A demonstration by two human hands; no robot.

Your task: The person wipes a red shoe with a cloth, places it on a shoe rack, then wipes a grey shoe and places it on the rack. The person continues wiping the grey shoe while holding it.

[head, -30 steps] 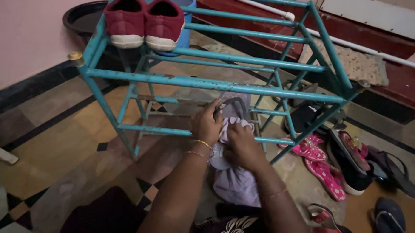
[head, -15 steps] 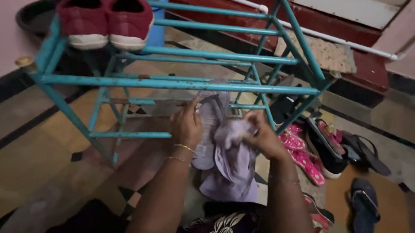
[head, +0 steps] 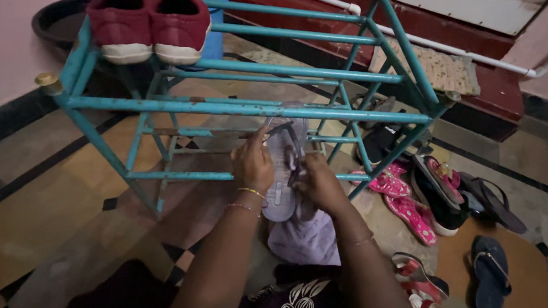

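At the upper left of the frame, a pair of red shoes (head: 151, 28) is seen parked on the top rails of a teal metal rack (head: 248, 107), well apart from the hands. Moving toward the centre, a grey sandal (head: 282, 172) is held upright in front of the rack's lower rail by the left hand (head: 253, 164); the left fingers (head: 260, 139) are curled closed around its edge near the strap. The sandal is judged light and fairly stiff in the sole, flexible only at the thin strap, so a grip along the sole's side looks the safest. Just right of it, a lavender cloth (head: 304, 235) is pressed against the sole by the right hand (head: 320, 186), its fingers closed on a bunch of the fabric. The cloth is soft and limp, and most of it hangs down toward the lap. Open room is limited above by the rack's bars; the tiled floor (head: 57, 198) at the left offers free space. At the right, pink sandals (head: 403, 198) and dark flip-flops (head: 488, 198) crowd the floor.
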